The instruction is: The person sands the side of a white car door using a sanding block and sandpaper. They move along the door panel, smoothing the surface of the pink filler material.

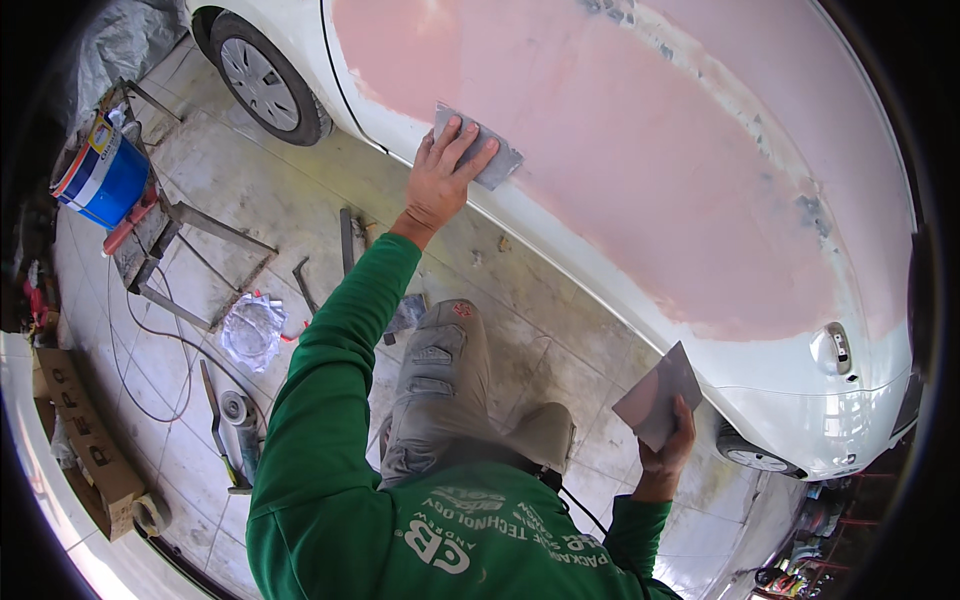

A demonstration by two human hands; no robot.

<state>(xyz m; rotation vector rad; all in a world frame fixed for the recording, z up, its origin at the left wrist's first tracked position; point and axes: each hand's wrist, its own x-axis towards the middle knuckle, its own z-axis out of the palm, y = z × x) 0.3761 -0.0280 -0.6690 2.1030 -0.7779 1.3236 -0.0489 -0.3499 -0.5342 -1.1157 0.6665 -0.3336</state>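
My left hand [450, 170] lies with spread fingers over a grey, rough-edged sheet [496, 163] that looks like sandpaper. It presses the sheet against the lower edge of a pink filler patch [640, 190] on the side of a white car [770, 368]. Lower right, my right hand [672, 440] grips a flat, grey-brown rectangular sheet [660, 398] by its lower edge, beside the car's sill. The sheet's exact kind is unclear. Bare grey spots show along the filler's upper border.
A blue bucket [108, 180] rests on a metal stand [215, 232] at left. An angle grinder [240, 425], a cable, crumpled silvery foil [252, 330] and metal bars lie on the tiled floor. At far left is a cardboard box [90, 440]. A wheel [262, 78] stands upper left.
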